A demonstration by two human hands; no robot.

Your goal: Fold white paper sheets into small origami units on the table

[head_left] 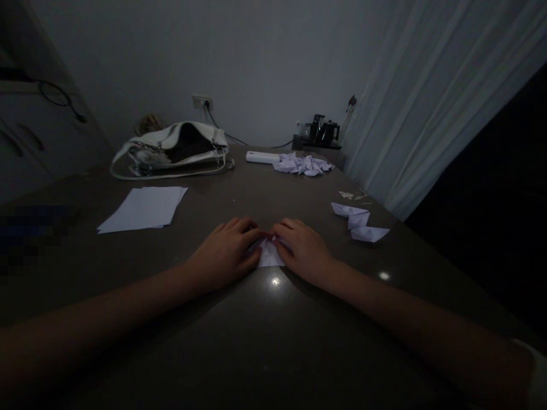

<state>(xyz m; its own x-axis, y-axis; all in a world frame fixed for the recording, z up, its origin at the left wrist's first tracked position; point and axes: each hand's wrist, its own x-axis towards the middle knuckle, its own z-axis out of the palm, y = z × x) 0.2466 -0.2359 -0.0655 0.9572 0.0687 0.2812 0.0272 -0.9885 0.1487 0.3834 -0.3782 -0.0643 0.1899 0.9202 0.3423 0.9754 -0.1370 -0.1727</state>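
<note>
Between my two hands a small folded sheet of white paper [269, 257] lies on the dark table. My left hand [233, 247] grips its left side, thumb toward me and fingers curled over the far edge. On the right side my right hand [301, 247] pinches the same paper in a mirrored hold. The fingertips of both hands nearly meet at the paper's top, and they hide much of its folds. To the right lie three folded paper boats [359, 221], close together.
A stack of white sheets [143, 209] rests at left, with a white handbag [175, 149] behind it. Toward the back are a white bar-shaped object [261, 157] and a pile of folded papers [304, 164]. Paper scraps [352, 196] lie near the right edge, beside a curtain [384, 108].
</note>
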